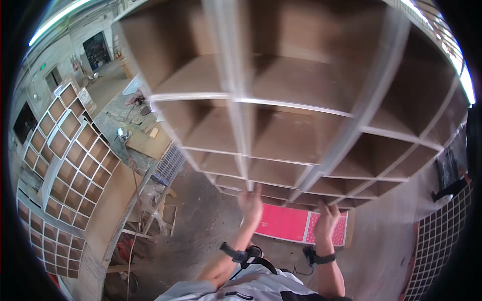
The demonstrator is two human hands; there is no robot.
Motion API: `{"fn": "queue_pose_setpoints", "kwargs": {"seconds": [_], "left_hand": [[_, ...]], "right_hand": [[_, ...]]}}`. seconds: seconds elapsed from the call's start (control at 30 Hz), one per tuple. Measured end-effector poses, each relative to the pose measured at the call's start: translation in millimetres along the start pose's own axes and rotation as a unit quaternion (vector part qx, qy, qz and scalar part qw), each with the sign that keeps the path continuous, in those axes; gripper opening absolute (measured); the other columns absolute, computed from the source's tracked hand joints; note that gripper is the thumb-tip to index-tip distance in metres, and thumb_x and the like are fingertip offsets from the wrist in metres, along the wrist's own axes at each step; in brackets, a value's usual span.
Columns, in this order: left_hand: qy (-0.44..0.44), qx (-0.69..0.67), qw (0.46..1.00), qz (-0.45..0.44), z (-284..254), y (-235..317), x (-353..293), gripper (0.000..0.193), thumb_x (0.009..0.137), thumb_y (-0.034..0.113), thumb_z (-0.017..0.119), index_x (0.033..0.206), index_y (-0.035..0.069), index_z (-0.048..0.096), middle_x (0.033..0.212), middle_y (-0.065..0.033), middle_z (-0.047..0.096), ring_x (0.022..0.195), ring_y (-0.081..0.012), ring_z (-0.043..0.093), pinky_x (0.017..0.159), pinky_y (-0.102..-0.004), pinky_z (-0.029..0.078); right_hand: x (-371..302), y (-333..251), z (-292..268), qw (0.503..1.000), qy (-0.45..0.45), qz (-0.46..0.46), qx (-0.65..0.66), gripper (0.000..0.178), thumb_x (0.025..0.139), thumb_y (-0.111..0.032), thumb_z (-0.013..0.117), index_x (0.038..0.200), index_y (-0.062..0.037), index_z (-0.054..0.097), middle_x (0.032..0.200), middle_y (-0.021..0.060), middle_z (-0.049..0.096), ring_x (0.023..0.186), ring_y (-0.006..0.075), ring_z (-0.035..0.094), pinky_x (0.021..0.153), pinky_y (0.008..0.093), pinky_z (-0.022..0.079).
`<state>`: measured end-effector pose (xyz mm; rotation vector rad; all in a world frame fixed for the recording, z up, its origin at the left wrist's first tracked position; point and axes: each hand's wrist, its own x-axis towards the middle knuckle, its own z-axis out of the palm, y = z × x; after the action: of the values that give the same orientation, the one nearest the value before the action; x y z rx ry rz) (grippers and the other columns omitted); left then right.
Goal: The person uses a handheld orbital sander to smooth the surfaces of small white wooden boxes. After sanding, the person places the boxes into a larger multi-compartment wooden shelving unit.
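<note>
A large compartment shelf unit [283,159], brown inside with white front edges, fills the upper and middle view. It looks tilted, with its open compartments facing me. My left hand [250,204] is closed on its lower part, at the end of an upright divider. Farther right, my right hand [327,220] grips the bottom edge, fingers curled over it. Both wrists wear dark straps with small devices. Below the unit lies a pink and white printed panel or flat box [282,223], partly hidden by my hands and the shelf.
At left, more white-edged grid units [75,170] stand on a long workbench [113,200]. A blue plastic crate [168,163] sits beside the bench, near a hanging cable. Another grid panel [437,246] stands at far right, with part of a person [454,186] near it.
</note>
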<state>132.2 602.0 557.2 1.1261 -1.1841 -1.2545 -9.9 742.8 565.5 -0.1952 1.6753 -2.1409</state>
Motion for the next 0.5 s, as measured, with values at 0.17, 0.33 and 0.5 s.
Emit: {"fn": "queue_pose_setpoints", "kwargs": {"seconds": [0.17,0.33,0.5], "left_hand": [[-0.12,-0.021,0.991,-0.06,76.1,-0.6,18.2,0.029,0.093,0.014,0.059,0.117,-0.002,0.063,0.091,-0.0094,0.066,0.082,-0.0117,0.056,0.074,-0.0284,0.045],[-0.202,0.025,0.977,-0.065,141.9,-14.2,43.2,0.037,0.093,0.01,0.056,0.129,0.002,0.059,0.104,-0.0133,0.067,0.091,-0.0132,0.058,0.082,-0.0263,0.045],[-0.214,0.026,0.975,-0.044,205.3,-35.5,76.1,0.04,0.092,0.008,0.056,0.132,0.004,0.058,0.097,-0.0145,0.067,0.081,-0.0141,0.058,0.076,-0.0258,0.045]], "right_hand": [[36.0,4.8,-28.9,0.996,0.08,-0.031,0.004,0.015,0.086,-0.002,0.055,0.097,0.0044,0.063,0.084,0.0032,0.062,0.075,0.0125,0.054,0.068,0.0269,0.042],[75.2,-4.2,-31.6,0.986,0.157,-0.044,-0.018,0.019,0.088,-0.006,0.056,0.104,0.003,0.063,0.088,0.0014,0.06,0.078,0.0095,0.051,0.07,0.0247,0.04],[133.9,0.8,-38.5,0.987,0.157,-0.045,-0.012,0.022,0.088,-0.004,0.056,0.108,0.0018,0.062,0.09,0.0007,0.057,0.078,0.0084,0.048,0.069,0.0246,0.038]]}}
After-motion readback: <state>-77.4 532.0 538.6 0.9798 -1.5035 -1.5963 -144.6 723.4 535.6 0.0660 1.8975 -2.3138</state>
